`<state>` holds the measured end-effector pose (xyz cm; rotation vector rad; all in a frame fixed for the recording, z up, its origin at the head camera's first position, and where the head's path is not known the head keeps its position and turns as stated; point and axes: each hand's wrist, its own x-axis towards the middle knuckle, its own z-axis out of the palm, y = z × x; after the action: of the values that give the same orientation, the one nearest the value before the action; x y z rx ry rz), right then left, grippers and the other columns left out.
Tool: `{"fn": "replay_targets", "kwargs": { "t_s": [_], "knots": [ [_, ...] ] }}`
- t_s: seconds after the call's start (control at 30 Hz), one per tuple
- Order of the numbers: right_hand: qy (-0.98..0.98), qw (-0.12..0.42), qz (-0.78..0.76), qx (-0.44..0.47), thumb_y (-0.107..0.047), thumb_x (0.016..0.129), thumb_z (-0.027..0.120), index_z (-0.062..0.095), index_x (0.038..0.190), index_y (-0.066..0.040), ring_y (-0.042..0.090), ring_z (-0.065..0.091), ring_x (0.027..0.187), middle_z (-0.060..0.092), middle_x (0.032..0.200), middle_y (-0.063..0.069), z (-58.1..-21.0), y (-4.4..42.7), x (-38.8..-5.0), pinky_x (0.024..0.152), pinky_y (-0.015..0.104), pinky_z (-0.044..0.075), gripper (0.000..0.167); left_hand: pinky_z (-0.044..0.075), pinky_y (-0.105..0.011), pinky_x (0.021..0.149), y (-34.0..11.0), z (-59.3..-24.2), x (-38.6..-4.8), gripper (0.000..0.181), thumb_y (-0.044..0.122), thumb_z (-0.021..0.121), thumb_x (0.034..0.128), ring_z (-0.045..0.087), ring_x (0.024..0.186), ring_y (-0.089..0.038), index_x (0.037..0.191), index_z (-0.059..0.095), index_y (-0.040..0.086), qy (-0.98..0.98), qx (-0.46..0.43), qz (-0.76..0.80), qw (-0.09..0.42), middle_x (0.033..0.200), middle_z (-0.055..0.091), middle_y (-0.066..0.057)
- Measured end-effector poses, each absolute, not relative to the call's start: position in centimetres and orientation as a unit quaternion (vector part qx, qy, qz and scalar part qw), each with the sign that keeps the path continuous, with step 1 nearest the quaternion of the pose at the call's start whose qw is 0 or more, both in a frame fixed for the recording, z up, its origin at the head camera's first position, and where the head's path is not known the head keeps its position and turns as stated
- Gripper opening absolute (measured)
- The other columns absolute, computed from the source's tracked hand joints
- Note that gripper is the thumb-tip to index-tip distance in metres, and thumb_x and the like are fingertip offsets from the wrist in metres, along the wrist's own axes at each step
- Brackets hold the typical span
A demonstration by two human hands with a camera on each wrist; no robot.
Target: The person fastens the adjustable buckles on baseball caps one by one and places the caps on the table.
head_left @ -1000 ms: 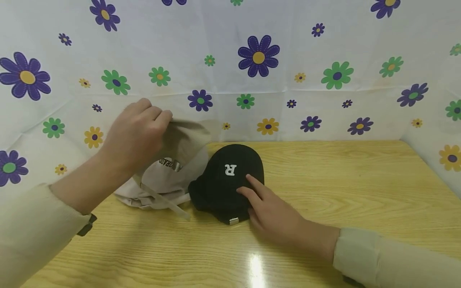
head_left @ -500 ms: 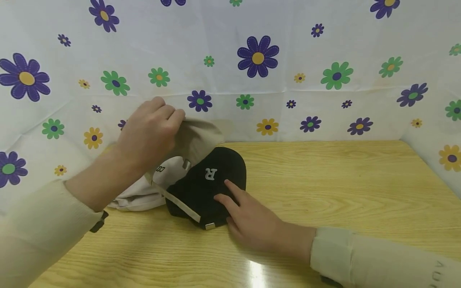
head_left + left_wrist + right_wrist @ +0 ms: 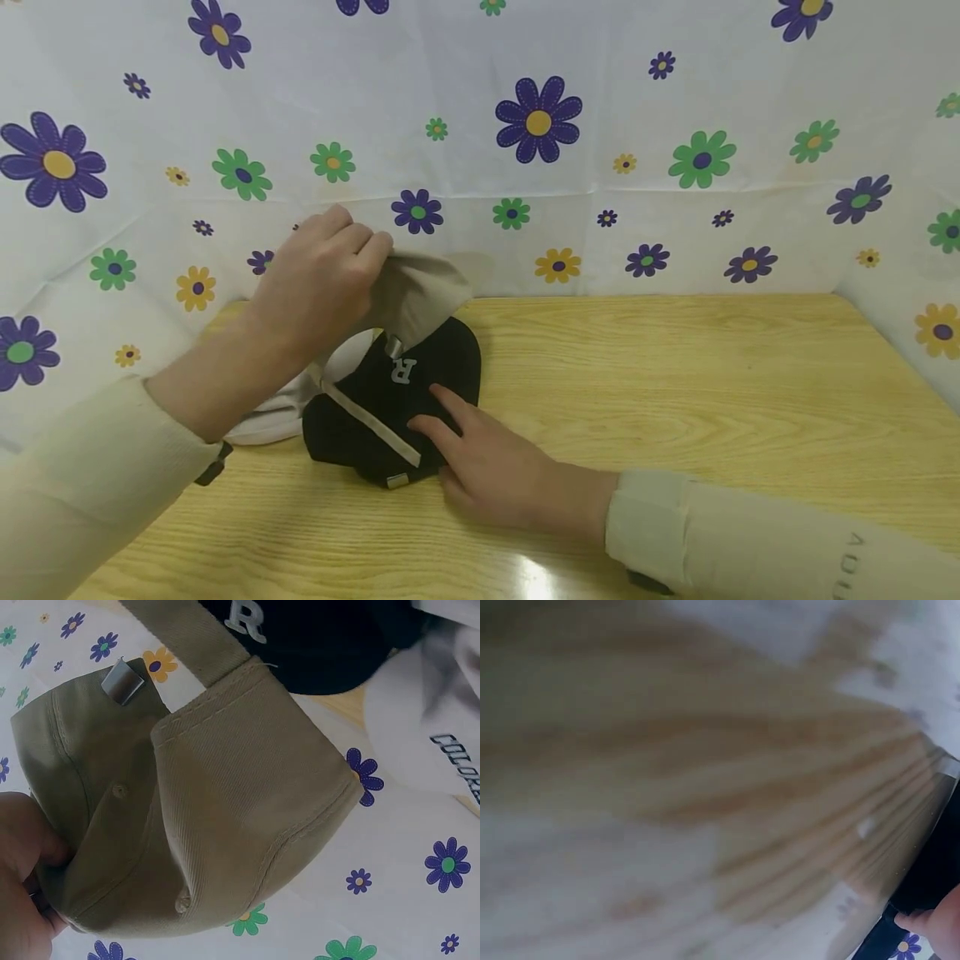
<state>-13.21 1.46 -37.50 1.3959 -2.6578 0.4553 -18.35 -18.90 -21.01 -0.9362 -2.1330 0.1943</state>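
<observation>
My left hand [image 3: 318,279] grips a khaki cap [image 3: 423,296] by its top and holds it up above the table. The strap [image 3: 367,421] of that cap hangs loose in front of a black cap [image 3: 459,354] bearing a white letter R. On the black cap's right side rests my right hand [image 3: 498,471], its fingers spread and fairly straight. A pale cap [image 3: 270,421] lies at the left, partly hidden behind the black cap and my left arm. In the left wrist view, the khaki cap [image 3: 225,787] shows a metal buckle [image 3: 122,681].
The wooden table [image 3: 675,392] extends to the right of the caps. White cloth [image 3: 465,92] printed with flowers stands behind it and along the sides. Blur and wood grain fill most of the right wrist view.
The black cap has slid left along the table with my right hand on it, covering more of the pale cap. My left hand has shifted slightly right with the khaki cap.
</observation>
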Motion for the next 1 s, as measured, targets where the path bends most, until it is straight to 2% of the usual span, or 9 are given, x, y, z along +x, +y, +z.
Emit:
{"fn": "replay_targets", "kwargs": {
  "t_s": [0.2,0.33,0.5,0.73,0.87,1.0],
  "knots": [
    [-0.877,0.030,0.145,0.457,-0.018,0.095,0.050,0.025,0.155,-0.015,0.032,0.037,0.145,0.018,0.162,0.021,-37.2,1.3,-13.2,0.116,0.039,0.035,0.065,0.052,-0.040,0.066,-18.5,-21.5,-18.4,0.013,-0.011,0.066,0.0767,0.058,0.071,-0.033,0.089,0.066,-0.010,-0.839,-0.373,0.089,0.385,0.080,0.070,-0.022],
    [-0.877,0.009,0.142,0.459,-0.020,0.097,0.050,0.019,0.157,-0.012,0.031,0.032,0.148,0.015,0.164,0.020,-37.0,2.4,-12.9,0.118,0.039,0.032,0.068,0.052,-0.038,0.066,-18.1,-21.9,-18.6,0.010,-0.011,0.062,0.0810,0.057,0.069,-0.032,0.089,0.067,-0.009,-0.838,-0.379,0.084,0.384,0.079,0.070,-0.021],
    [-0.877,-0.009,0.157,0.455,-0.020,0.098,0.049,0.024,0.155,-0.010,0.030,0.032,0.148,0.024,0.162,0.018,-37.0,4.5,-12.4,0.119,0.040,0.031,0.063,0.049,-0.037,0.064,-17.2,-22.3,-18.7,0.012,-0.012,0.056,0.0833,0.054,0.067,-0.030,0.086,0.067,-0.007,-0.829,-0.392,0.083,0.389,0.074,0.068,-0.019],
    [-0.876,0.039,0.184,0.445,-0.017,0.093,0.055,0.042,0.144,-0.006,0.030,0.047,0.136,0.046,0.147,0.017,-38.0,8.0,-12.1,0.111,0.043,0.041,0.054,0.047,-0.035,0.061,-15.2,-23.2,-18.4,0.011,-0.008,0.058,0.0870,0.053,0.067,-0.028,0.087,0.068,-0.006,-0.826,-0.403,0.088,0.384,0.076,0.069,-0.017],
    [-0.872,0.064,0.206,0.439,-0.015,0.090,0.058,0.051,0.135,-0.007,0.027,0.051,0.129,0.052,0.138,0.015,-38.3,9.8,-12.1,0.107,0.043,0.045,0.046,0.047,-0.034,0.061,-13.7,-24.1,-18.4,0.013,-0.006,0.058,0.0892,0.052,0.068,-0.026,0.089,0.070,-0.005,-0.821,-0.414,0.087,0.383,0.076,0.069,-0.015],
    [-0.871,0.092,0.211,0.433,-0.016,0.090,0.061,0.056,0.127,-0.009,0.024,0.055,0.122,0.057,0.130,0.011,-38.2,11.1,-11.9,0.103,0.041,0.048,0.038,0.050,-0.033,0.066,-11.7,-25.0,-18.3,0.013,-0.005,0.059,0.0897,0.054,0.071,-0.024,0.090,0.072,-0.002,-0.820,-0.424,0.090,0.373,0.077,0.070,-0.012]
  ]
}}
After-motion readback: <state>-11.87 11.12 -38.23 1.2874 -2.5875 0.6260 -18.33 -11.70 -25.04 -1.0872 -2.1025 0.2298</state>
